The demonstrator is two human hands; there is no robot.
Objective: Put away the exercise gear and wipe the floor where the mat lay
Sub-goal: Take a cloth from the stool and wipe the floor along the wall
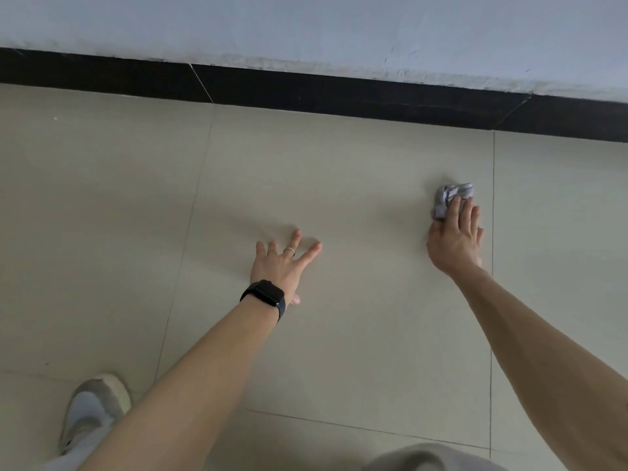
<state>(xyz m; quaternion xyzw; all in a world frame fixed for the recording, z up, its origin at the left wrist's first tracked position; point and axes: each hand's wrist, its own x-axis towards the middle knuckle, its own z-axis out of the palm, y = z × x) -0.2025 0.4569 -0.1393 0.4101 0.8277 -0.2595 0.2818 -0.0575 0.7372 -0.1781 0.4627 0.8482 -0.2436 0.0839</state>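
Wall [306, 25]: pale, far side. Floor [339, 171]: beige tiles, thin grout lines. Skirting [306, 90]: black band at wall foot. Shoe [93, 407]: grey-white, near left. Left hand [280, 266]: flat on tile, fingers spread, holding nothing; black watch [265, 295], ring [289, 250]. Right hand [455, 237]: pressing down on crumpled grey cloth [448, 195], far right, on the floor.
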